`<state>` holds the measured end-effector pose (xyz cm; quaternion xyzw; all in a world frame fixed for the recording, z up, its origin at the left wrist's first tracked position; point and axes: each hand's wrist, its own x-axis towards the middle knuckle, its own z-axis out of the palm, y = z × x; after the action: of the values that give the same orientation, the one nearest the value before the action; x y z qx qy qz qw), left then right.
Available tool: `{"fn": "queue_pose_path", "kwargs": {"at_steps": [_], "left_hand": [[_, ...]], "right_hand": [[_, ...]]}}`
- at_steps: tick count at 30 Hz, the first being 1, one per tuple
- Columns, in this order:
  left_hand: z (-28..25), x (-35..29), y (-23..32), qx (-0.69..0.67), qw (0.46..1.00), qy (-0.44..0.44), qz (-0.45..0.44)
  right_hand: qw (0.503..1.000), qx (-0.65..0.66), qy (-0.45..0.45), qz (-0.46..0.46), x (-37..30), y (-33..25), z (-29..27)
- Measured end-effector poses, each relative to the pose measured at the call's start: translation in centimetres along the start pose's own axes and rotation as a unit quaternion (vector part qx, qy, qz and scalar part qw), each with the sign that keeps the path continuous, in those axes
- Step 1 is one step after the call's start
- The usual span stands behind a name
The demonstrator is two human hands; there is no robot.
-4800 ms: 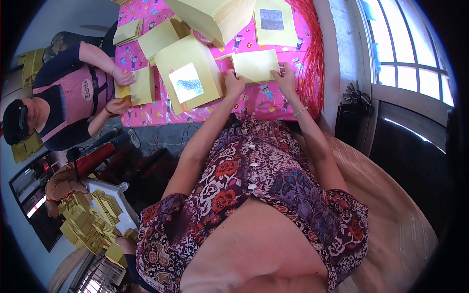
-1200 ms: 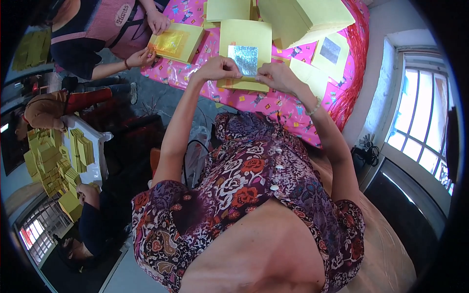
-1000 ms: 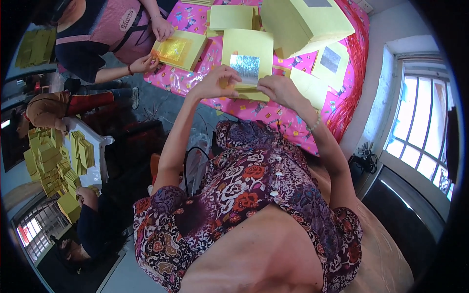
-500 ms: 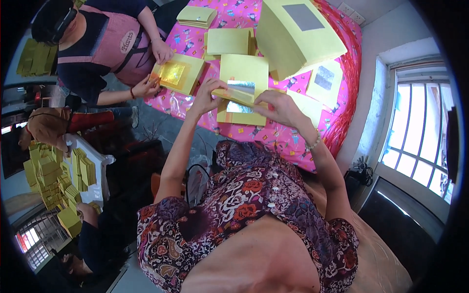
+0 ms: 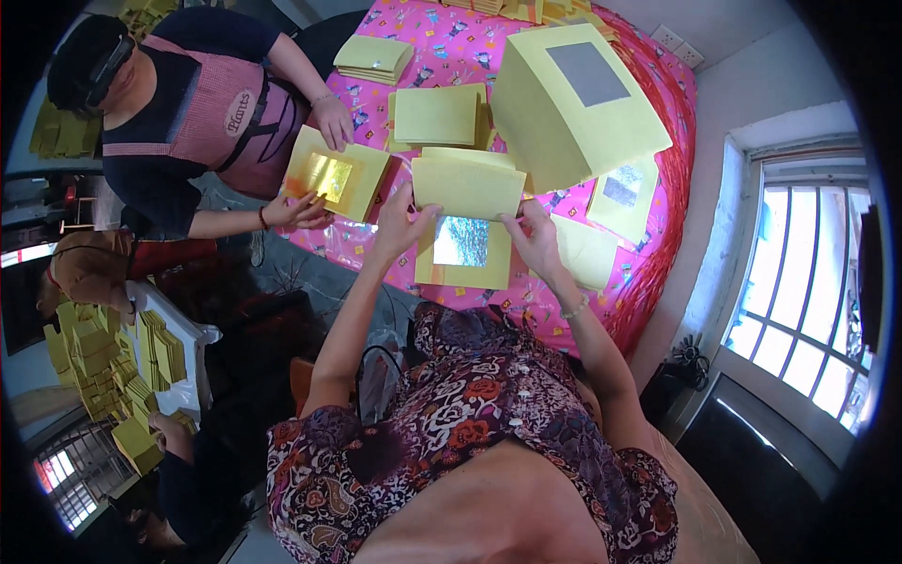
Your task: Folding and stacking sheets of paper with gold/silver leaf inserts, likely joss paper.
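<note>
— Noted?
— Pink tablecloth (image 5: 442,42) is topped by tall paper stack (image 5: 550,113). Left and near side of stack: foil-marked sheet (image 5: 460,249), partly covered by yellow sheet (image 5: 468,186), pinched along near edge by left hand (image 5: 401,228) and right hand (image 5: 536,240).
— Step?
— Sheet-lifting, apparently; even grip seems called for.

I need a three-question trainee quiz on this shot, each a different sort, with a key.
1. True or false: the wearer's left hand and right hand both hold the same yellow paper.

2. What colour is the square on the sheet in front of the co-worker?
a) silver
b) gold
c) green

3. Fill in: the wearer's bracelet is on the ____ wrist.

Key: 1. True. 2. b. 3. right.
</note>
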<state>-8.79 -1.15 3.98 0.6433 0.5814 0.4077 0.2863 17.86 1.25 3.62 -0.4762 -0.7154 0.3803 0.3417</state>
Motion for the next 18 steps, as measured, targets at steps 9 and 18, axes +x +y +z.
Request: {"fn": "queue_pose_path", "kwargs": {"at_steps": [9,18], "left_hand": [[1.6,1.8,-1.7,0.009,0.996,0.055,-0.07],[2.7,2.6,-2.3,-0.027,0.993,0.064,-0.098]], "right_hand": [[0.996,-0.004,0.062,0.059,3.2,-0.1,1.0],[0.993,0.001,0.056,0.101,3.8,1.5,1.1]]}}
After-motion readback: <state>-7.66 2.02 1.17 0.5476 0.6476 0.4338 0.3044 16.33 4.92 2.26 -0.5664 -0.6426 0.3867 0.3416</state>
